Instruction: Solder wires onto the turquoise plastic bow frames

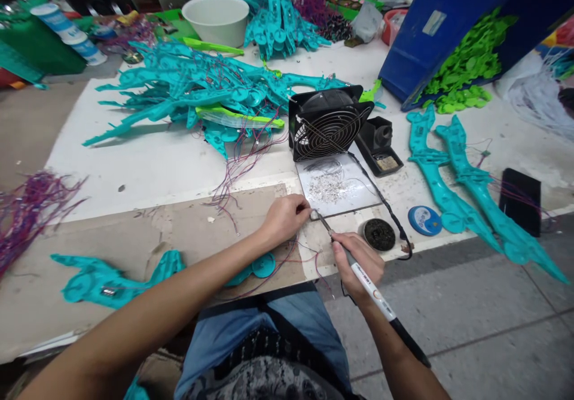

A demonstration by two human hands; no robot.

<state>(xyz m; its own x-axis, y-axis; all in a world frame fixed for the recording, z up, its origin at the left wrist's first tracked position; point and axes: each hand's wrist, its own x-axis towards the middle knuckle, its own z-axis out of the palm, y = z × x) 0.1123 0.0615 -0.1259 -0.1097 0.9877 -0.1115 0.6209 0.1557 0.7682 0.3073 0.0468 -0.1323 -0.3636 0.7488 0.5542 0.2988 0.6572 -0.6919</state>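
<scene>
My right hand (361, 263) is closed around a soldering iron (365, 283), whose metal tip points up and left. Close to that tip, my left hand (286, 217) pinches something too small to make out, at the front edge of a white sheet (336, 185) scattered with small bits. Thin red and blue wires hang below my left hand. Under my left forearm lies part of a teal plastic piece (263, 265). A round tin of dark material (379, 234) stands right of my right hand, with a blue lid (424, 220) beside it.
A black fan (329, 124) stands behind the sheet, beside a soldering stand (381, 146). Teal parts (179, 83) are heaped at the back left. Two long teal pieces (466, 179) and a black box (520, 200) lie right. A blue bin (442, 23) holds green parts.
</scene>
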